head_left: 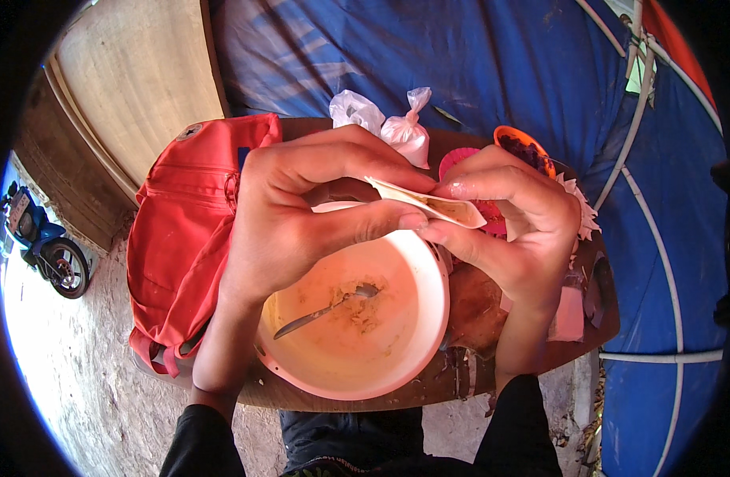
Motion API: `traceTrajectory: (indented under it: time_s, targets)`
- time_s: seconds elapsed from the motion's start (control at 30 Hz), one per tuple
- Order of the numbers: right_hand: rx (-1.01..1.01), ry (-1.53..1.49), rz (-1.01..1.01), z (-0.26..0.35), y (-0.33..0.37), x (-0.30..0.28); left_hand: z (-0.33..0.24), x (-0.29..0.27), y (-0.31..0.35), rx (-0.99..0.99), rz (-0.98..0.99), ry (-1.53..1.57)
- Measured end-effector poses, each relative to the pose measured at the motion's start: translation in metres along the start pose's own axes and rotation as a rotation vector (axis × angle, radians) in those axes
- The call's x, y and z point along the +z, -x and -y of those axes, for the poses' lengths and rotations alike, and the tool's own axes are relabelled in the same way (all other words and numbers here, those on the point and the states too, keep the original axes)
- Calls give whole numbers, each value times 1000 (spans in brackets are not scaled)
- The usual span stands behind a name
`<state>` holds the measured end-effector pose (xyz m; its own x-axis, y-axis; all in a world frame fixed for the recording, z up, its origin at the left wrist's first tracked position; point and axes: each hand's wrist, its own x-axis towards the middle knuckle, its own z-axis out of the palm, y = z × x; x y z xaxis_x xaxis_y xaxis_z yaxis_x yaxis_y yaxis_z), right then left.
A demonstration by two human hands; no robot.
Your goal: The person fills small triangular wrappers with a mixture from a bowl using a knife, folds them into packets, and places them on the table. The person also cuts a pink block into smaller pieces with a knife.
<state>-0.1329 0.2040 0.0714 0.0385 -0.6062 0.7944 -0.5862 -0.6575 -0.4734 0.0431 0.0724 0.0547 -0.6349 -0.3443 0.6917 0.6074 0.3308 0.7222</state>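
From my remote seat, going left to right, I have the red bag [182,230] lying at the left of the bench [257,391]; then the left hand [281,207], its thumb and forefinger brought nearly together on the left part of a pale wrapper [416,202]; lower down sits the wide bowl [435,318], with a metal spoon [321,312] resting inside; the wrapper is held up above the bowl's far side, folded lengthwise, brownish filling [460,211] showing in the gap; the right hand [516,219] has thumb and forefinger pinched at its middle; I judge the step in hand to be pressing the fold around the filling; the next move, I'd say, calls for light, even pressure, keeping the gaping right end level against spills.
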Motion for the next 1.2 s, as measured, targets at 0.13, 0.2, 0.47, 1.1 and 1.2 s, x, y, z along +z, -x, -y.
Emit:
traceTrajectory:
  time_s: [0.13,0.2,0.47,1.1,1.2]
  targets:
    - [48,-40,65,3,2,-4,-4,-3,0,30,8,-100]
    - [56,-51,61,3,3,-4,-5,-4,-1,64,16,-149]
    - [62,-77,50,2,4,-3,-2,-5,-1,79,21,-158]
    - [104,-60,-71,1,0,9,9,3,0,49,-43,-101]
    - [262,-470,-176,-2,2,13,11,11,1,41,-113,7]
